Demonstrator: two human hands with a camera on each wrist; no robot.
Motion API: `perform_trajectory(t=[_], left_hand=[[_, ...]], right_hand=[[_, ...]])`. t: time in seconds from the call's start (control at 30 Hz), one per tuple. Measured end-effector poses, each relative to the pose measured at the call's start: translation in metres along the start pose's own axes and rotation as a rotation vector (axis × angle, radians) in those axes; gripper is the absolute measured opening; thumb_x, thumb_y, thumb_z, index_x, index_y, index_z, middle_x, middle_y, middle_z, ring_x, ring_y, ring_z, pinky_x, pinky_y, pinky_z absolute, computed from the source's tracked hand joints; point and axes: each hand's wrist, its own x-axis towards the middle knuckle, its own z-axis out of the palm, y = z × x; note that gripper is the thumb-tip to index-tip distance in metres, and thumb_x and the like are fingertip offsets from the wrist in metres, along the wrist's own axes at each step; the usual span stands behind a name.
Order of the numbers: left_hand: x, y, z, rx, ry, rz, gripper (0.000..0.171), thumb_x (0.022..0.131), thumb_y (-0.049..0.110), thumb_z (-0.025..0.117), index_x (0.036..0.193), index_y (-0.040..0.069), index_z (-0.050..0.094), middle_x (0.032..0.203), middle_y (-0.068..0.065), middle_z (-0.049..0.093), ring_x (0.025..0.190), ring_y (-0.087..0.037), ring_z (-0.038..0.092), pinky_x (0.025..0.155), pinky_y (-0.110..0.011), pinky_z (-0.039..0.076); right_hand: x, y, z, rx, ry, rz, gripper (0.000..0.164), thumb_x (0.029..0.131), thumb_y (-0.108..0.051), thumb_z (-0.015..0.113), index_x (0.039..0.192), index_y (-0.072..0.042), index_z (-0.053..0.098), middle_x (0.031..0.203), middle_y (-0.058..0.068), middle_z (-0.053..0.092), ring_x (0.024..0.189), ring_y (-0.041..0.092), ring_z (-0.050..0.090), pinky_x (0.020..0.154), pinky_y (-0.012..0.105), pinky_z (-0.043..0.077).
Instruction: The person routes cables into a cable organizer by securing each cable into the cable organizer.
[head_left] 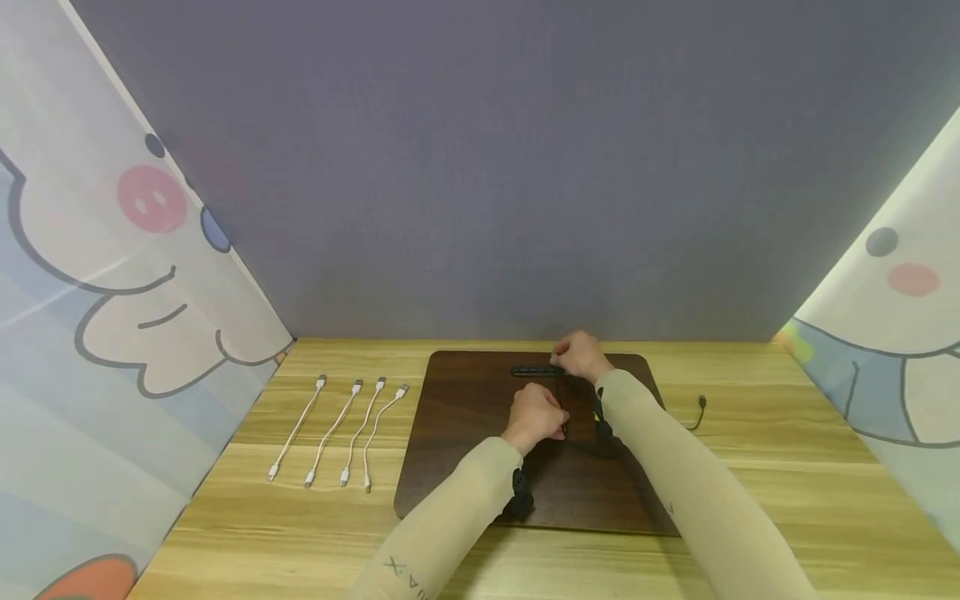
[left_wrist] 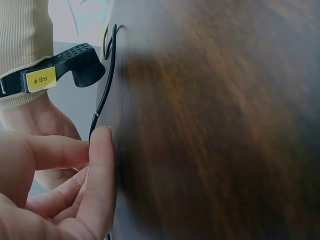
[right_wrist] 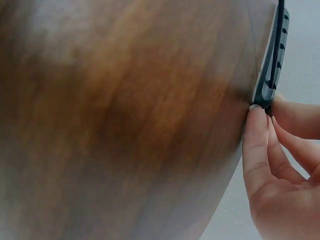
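A black slotted cable holder [head_left: 531, 371] lies near the far edge of a dark wood-grain board [head_left: 457, 442]. My right hand [head_left: 581, 356] pinches its right end between thumb and fingers; the right wrist view shows the fingertips at the end of the holder [right_wrist: 272, 65]. A thin black cable [left_wrist: 106, 87] runs across the board. Nearer to me, my left hand [head_left: 536, 414] pinches this cable between thumb and forefinger, just above the board. The cable's stretch between the hands is partly hidden by them.
Several short white USB cables [head_left: 333, 435] lie side by side on the light wooden table [head_left: 247, 533], left of the board. At the right, a black cable plug [head_left: 702, 402] rests on the table. A grey panel [head_left: 480, 183] stands behind.
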Motion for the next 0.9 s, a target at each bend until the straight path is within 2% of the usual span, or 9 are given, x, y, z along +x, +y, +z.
perform_trajectory(t=[0.13, 0.3, 0.4, 0.53, 0.67, 0.9], left_hand=[[-0.003, -0.001, 0.001, 0.034, -0.008, 0.002, 0.017, 0.089, 0.004, 0.078, 0.073, 0.004, 0.072, 0.066, -0.005, 0.065, 0.053, -0.014, 0.069, 0.061, -0.027, 0.059], [-0.004, -0.001, 0.0, 0.072, -0.012, 0.014, 0.018, 0.091, 0.008, 0.076, 0.074, 0.006, 0.071, 0.061, -0.003, 0.065, 0.051, -0.013, 0.068, 0.068, -0.031, 0.061], [-0.004, -0.001, -0.003, 0.089, -0.016, 0.024, 0.019, 0.093, 0.01, 0.075, 0.075, 0.006, 0.07, 0.06, -0.002, 0.065, 0.051, -0.012, 0.068, 0.07, -0.032, 0.061], [-0.005, -0.002, -0.009, 0.072, -0.029, 0.028, 0.017, 0.093, 0.01, 0.073, 0.078, 0.004, 0.071, 0.063, -0.003, 0.066, 0.052, -0.014, 0.068, 0.064, -0.031, 0.061], [-0.006, -0.007, -0.017, 0.042, -0.042, 0.037, 0.014, 0.094, 0.009, 0.072, 0.082, 0.001, 0.071, 0.066, -0.005, 0.066, 0.054, -0.015, 0.068, 0.057, -0.028, 0.059], [-0.009, -0.017, -0.039, 0.058, -0.039, 0.048, 0.012, 0.096, 0.011, 0.07, 0.088, 0.001, 0.071, 0.073, -0.007, 0.068, 0.057, -0.014, 0.068, 0.057, -0.028, 0.058]], right_hand=[[-0.001, 0.003, 0.001, 0.034, -0.008, 0.017, 0.029, 0.094, -0.007, 0.07, 0.118, 0.009, 0.07, 0.118, 0.026, 0.069, 0.083, 0.028, 0.074, 0.078, 0.039, 0.06], [-0.003, 0.003, -0.002, 0.035, -0.007, 0.006, 0.029, 0.095, -0.007, 0.069, 0.118, 0.011, 0.069, 0.116, 0.027, 0.069, 0.083, 0.029, 0.074, 0.076, 0.038, 0.061], [-0.006, 0.002, -0.004, 0.031, -0.01, 0.001, 0.033, 0.096, -0.006, 0.067, 0.123, 0.012, 0.065, 0.119, 0.029, 0.067, 0.085, 0.03, 0.073, 0.074, 0.038, 0.061], [-0.011, 0.002, -0.006, 0.015, -0.022, -0.009, 0.039, 0.098, -0.006, 0.065, 0.131, 0.013, 0.059, 0.123, 0.031, 0.063, 0.088, 0.031, 0.072, 0.076, 0.04, 0.06], [-0.016, 0.002, -0.008, 0.017, -0.038, -0.012, 0.039, 0.099, -0.009, 0.064, 0.132, 0.012, 0.059, 0.121, 0.029, 0.065, 0.09, 0.03, 0.071, 0.079, 0.043, 0.059], [-0.025, 0.002, -0.007, 0.0, -0.027, -0.022, 0.035, 0.099, -0.012, 0.065, 0.127, 0.009, 0.063, 0.114, 0.023, 0.067, 0.094, 0.031, 0.068, 0.08, 0.044, 0.057]])
